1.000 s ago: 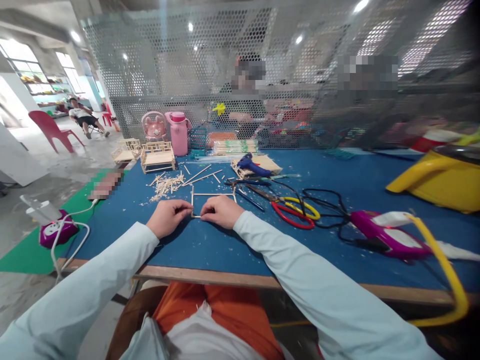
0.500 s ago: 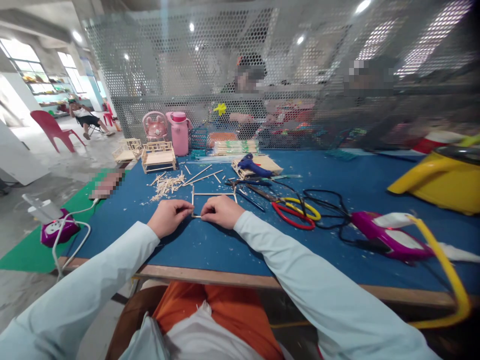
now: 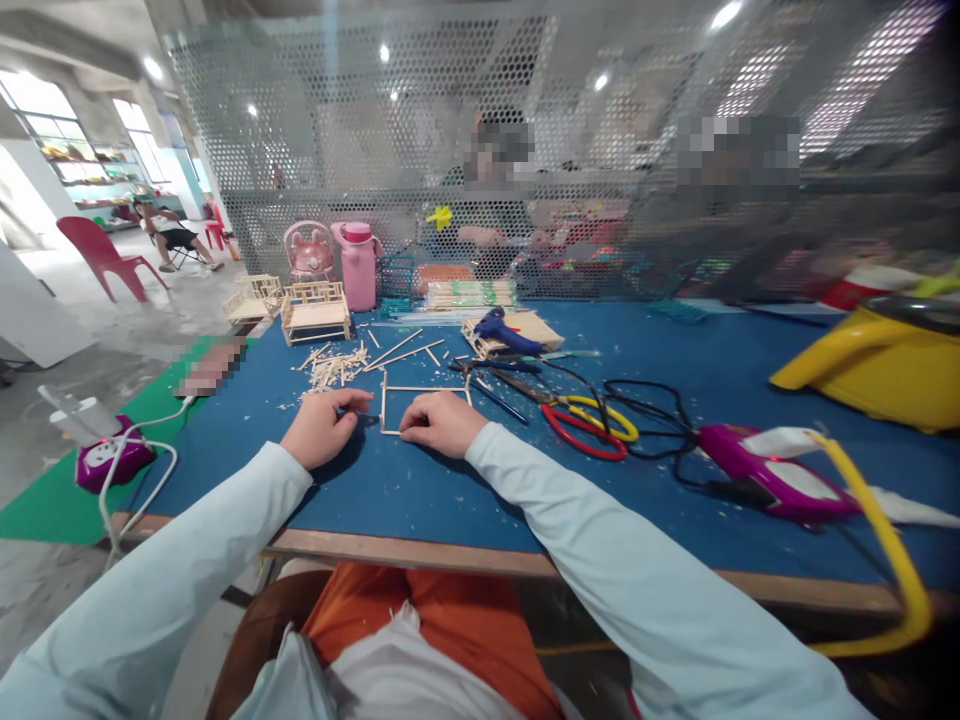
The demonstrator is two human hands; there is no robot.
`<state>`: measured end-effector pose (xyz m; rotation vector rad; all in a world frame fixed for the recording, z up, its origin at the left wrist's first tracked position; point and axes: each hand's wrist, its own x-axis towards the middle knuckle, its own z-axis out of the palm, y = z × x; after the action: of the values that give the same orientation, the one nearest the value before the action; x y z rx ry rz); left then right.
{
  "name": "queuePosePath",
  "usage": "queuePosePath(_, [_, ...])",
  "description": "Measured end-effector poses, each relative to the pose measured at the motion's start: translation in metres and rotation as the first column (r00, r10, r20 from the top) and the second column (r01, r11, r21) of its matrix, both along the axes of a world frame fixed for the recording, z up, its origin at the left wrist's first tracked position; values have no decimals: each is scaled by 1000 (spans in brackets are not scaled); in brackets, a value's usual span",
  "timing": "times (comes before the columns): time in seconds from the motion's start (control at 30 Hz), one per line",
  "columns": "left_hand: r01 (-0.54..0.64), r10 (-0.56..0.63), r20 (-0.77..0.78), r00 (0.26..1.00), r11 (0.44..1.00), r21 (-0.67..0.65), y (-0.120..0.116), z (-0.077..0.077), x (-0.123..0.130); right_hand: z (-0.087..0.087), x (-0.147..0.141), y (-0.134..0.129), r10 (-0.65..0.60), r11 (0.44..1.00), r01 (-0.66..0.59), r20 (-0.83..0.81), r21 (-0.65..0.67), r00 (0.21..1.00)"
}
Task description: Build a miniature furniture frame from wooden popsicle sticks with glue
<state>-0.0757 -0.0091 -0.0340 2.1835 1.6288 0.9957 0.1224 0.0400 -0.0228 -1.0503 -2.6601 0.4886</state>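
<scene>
A rectangular frame of thin wooden sticks (image 3: 384, 404) lies on the blue table mat (image 3: 420, 500) in front of me. My right hand (image 3: 444, 424) pinches its near stick, covering part of the near side and right corner. Just left of the frame is my left hand (image 3: 324, 428), fingers apart and curved, touching nothing. Beyond it lies a pile of short sticks (image 3: 336, 368). A blue glue gun (image 3: 510, 332) rests on a flat wooden piece (image 3: 541, 328) farther back.
Small wooden bed-like models (image 3: 315, 312) and a pink bottle (image 3: 360, 268) stand at the back left. Red-and-yellow-handled scissors (image 3: 581, 445), black cables, a purple power strip (image 3: 776, 475) and a yellow container (image 3: 885, 360) are on the right. People sit behind a perforated screen (image 3: 285, 120).
My left hand has let go of the frame's left corner and moved a little left, its fingers parting. My right hand has stayed at the near stick.
</scene>
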Motion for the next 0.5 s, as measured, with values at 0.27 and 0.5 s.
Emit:
queuePosePath(0.27, [-106, 106, -143, 984, 994, 7, 4, -1, -6, 0, -1, -1, 15, 1000, -15, -22, 2, 1000])
queuePosePath(0.5, [-31, 26, -188, 982, 999, -25, 4, -1, -6, 2, 8, 5, -90, 995, 100, -235, 31, 968])
